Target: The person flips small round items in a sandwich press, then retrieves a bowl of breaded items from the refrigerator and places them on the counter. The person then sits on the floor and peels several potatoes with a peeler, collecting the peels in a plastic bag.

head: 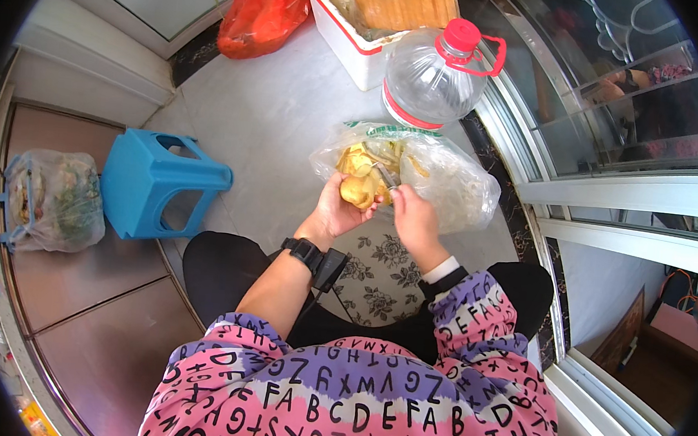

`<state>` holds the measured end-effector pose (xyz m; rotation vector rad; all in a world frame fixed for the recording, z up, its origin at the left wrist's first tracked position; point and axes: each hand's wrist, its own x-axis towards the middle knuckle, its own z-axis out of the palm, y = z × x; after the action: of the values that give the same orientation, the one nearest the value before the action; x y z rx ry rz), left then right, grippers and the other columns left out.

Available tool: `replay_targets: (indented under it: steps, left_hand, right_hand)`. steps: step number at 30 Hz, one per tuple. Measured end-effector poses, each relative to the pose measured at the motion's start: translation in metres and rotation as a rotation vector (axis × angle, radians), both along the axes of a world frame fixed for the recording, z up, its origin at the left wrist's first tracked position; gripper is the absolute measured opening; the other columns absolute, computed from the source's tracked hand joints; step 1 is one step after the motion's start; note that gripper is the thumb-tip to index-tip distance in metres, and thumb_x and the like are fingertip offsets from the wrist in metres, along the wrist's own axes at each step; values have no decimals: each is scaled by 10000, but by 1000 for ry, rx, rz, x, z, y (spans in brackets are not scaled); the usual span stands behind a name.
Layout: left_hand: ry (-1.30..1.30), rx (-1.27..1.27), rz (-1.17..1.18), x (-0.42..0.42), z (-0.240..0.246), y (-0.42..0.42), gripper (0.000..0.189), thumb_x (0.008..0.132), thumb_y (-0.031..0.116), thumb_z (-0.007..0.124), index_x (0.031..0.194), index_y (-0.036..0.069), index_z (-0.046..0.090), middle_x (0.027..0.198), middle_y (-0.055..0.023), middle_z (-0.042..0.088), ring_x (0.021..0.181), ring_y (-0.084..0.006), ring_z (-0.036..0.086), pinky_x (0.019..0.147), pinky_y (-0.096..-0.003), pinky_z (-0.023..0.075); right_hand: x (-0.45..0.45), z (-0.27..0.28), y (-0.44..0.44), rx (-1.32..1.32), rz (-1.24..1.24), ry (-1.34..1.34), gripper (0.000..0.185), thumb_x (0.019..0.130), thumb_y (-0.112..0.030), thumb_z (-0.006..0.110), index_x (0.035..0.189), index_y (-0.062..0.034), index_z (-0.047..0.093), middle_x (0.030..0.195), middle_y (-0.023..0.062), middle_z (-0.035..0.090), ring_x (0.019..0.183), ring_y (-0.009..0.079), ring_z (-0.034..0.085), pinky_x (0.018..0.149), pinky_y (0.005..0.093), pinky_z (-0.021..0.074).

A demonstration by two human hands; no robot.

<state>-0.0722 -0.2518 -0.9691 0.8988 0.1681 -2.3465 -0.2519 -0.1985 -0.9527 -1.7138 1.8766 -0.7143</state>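
Note:
My left hand [336,212] holds a yellow-brown potato [357,191] in front of me, fingers curled under it. In my right hand [413,218] is a small peeler or knife [385,175], its metal end pointing up and left beside the potato; the grip hides most of its handle. Just beyond and beneath both hands, a clear plastic bag [456,186] lies spread on the floor. Yellowish peels and potato pieces [361,155] rest in its open part, partly covered by my hands.
A large clear water bottle [434,77] with a red cap stands behind the bag. Farther back are a white foam box [350,46] and a red plastic bag [263,17]. To the left sit a blue plastic stool [148,187] and a bagged bin [61,201]; sliding-door frames [621,196] line the right.

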Motion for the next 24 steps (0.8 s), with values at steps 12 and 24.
replay_targets:
  steps: [12,24]
  left_hand:
    - [90,-233,-150,9,21,2,548,896,360,568,1323,31,472,1126,-212,635,879,-296,640,730,-352,546]
    - [-540,-747,-246,-7,11,7,599,706,-59,717,1257,64,520,1075,0,582,986,-99,565,852,-263,487]
  right_hand:
    - [-26,-11,-13,134,-175,45,240,974,-282,539,923,-66,631,785,213,658,740,433,636,650,503,493]
    - [-13,16,-7,58,-135,-38,226,962,-284,556,928,-75,635,742,207,643,740,423,627,641,496,491]
